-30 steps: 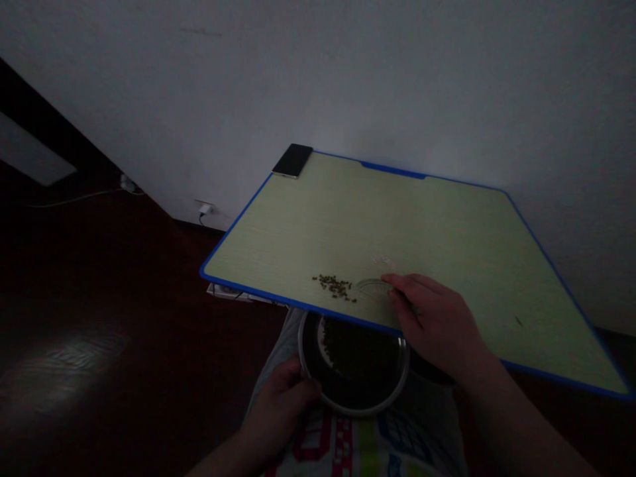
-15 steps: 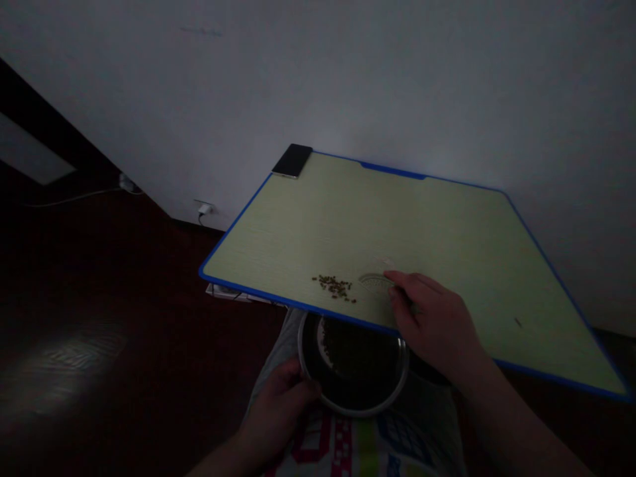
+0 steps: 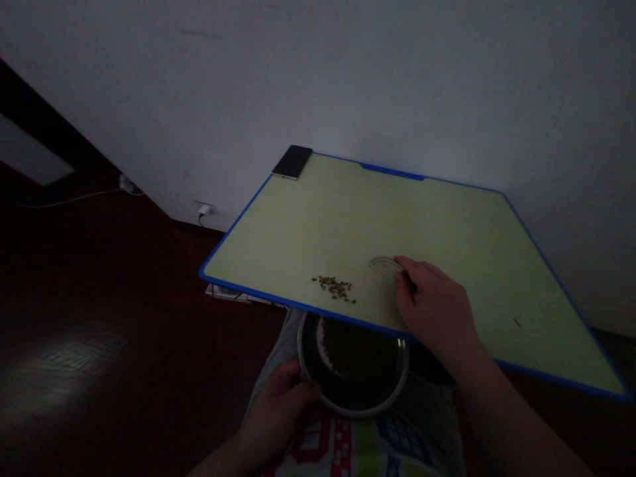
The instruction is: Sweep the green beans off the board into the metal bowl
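My right hand [image 3: 437, 301] pinches a clear, fan-shaped plastic protractor [image 3: 385, 266] just over the table top. To its left lies a loose cluster of small greenish-brown beans [image 3: 335, 287], close to the table's front edge; the protractor is apart from them. My left hand [image 3: 285, 397] grips the left rim of a round metal bowl [image 3: 365, 412] on my lap. Dark beans [image 3: 352, 351] lie inside the bowl, dimly lit. The table's front edge hides the bowl's far side.
The pale table [image 3: 437, 225] has a blue edge and stands against a white wall [image 3: 397, 79]. A dark phone [image 3: 293, 162] lies on its far left corner. A small dark sliver [image 3: 517, 322] is at the right. A plugged-in charger [image 3: 204, 210] sits low on the wall.
My right hand has moved slightly away from me and to the right with the protractor, farther from the beans. The protractor has turned a little. My left hand and the bowl stay put.
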`<state>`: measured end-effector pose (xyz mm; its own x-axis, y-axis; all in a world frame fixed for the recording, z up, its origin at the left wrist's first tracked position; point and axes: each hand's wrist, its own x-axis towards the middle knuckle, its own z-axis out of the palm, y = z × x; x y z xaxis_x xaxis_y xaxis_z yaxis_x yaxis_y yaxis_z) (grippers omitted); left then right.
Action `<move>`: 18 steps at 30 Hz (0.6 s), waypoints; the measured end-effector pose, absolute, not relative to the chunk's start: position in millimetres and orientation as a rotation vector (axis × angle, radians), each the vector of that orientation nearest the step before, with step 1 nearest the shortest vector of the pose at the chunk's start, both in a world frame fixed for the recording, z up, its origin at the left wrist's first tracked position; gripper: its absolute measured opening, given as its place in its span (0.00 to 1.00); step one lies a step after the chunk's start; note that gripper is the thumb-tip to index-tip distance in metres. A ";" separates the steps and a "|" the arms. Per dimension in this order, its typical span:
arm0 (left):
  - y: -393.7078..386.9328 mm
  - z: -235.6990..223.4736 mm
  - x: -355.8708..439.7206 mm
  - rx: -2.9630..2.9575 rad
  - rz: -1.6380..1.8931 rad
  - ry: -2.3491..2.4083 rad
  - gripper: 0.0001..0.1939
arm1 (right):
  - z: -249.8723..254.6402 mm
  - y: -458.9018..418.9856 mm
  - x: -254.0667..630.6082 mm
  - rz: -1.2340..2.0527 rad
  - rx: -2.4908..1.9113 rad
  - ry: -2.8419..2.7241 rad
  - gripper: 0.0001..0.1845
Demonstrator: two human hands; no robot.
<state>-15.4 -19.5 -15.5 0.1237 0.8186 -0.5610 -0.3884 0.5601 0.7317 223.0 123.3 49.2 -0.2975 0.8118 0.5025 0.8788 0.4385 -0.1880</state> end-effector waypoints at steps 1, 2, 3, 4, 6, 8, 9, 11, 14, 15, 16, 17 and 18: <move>-19.1 -15.1 -15.2 0.449 0.923 1.126 0.06 | 49.6 124.3 225.9 -0.178 -1.406 -2.177 0.18; -18.7 -14.7 -15.0 0.432 0.919 1.121 0.06 | 50.0 125.2 228.2 -0.180 -1.374 -2.204 0.18; -18.4 -14.3 -14.6 0.420 0.917 1.115 0.06 | 50.5 125.7 229.8 -0.171 -1.324 -2.240 0.17; -18.1 -13.9 -14.3 0.424 0.919 1.107 0.05 | 50.9 126.0 230.7 -0.150 -1.262 -2.281 0.17; -17.9 -12.8 -13.9 0.432 0.923 1.088 0.05 | 51.7 125.9 230.4 -0.103 -1.146 -2.343 0.17; -17.9 -11.9 -13.7 0.441 0.922 1.082 0.05 | 53.1 125.3 228.7 -0.075 -1.081 -2.371 0.17; -18.0 -11.7 -13.8 0.443 0.925 1.084 0.05 | 54.0 124.7 227.9 -0.065 -1.063 -2.381 0.17; -18.4 -12.4 -14.2 0.438 0.935 1.094 0.06 | 56.3 123.3 227.0 -0.049 -1.032 -2.401 0.17; -18.5 -14.3 -15.3 0.418 0.936 1.117 0.07 | 59.3 120.2 227.9 -0.018 -0.985 -2.422 0.17; -18.2 -14.4 -15.7 0.423 0.929 1.130 0.07 | 59.8 119.2 228.4 -0.013 -0.971 -2.423 0.17; -17.7 -14.1 -16.1 0.432 0.921 1.146 0.07 | 60.0 118.5 228.8 -0.010 -0.959 -2.423 0.17; -17.0 -13.4 -16.3 0.440 0.913 1.153 0.07 | 60.0 118.0 229.1 -0.010 -0.952 -2.422 0.17; -16.3 -12.3 -16.5 0.446 0.907 1.153 0.06 | 59.8 117.8 229.3 -0.013 -0.951 -2.417 0.17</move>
